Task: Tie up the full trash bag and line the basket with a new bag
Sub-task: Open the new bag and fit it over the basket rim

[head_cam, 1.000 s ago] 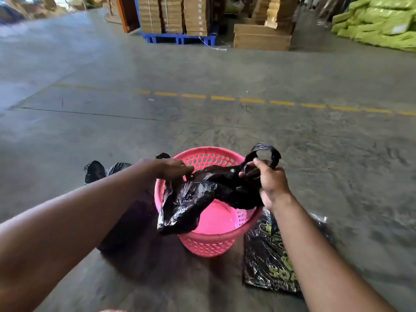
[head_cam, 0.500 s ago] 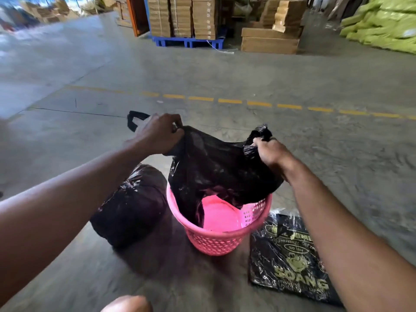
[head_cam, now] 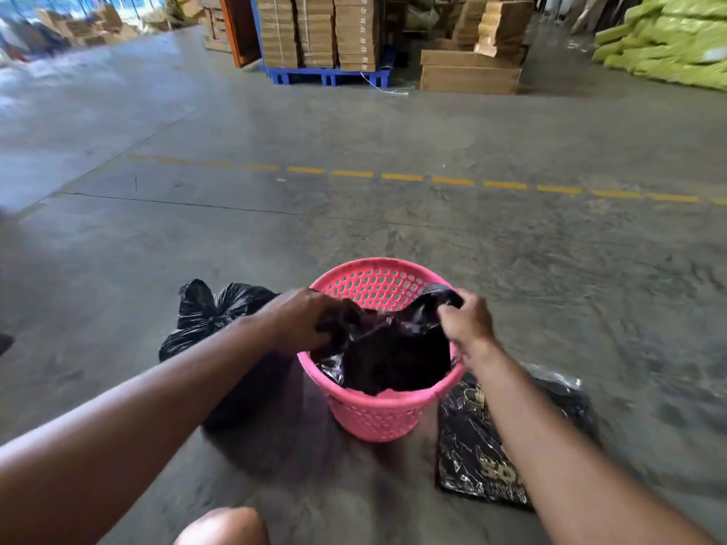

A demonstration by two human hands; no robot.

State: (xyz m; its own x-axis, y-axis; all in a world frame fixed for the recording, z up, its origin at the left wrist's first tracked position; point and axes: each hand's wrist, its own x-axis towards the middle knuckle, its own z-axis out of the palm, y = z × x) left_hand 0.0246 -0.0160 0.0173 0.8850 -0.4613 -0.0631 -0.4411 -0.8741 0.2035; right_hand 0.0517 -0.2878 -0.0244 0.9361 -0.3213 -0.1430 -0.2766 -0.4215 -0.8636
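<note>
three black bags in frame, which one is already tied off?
The bulging tied bag on the floor left of the pink basket, knotted at top. The new bag is held open in the basket by both hands; the flat pack lies right.

Pink perforated basket (head_cam: 377, 416), glossy black bags (head_cam: 393, 359).

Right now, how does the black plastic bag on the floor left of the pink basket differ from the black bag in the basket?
The tied black plastic bag on the floor is bulging and knotted at the top; the new black bag is slack and open-mouthed. The tied one sits untouched beside the pink perforated plastic basket; the new one hangs inside it, gripped by the left hand and right hand. Both are glossy black.
</note>
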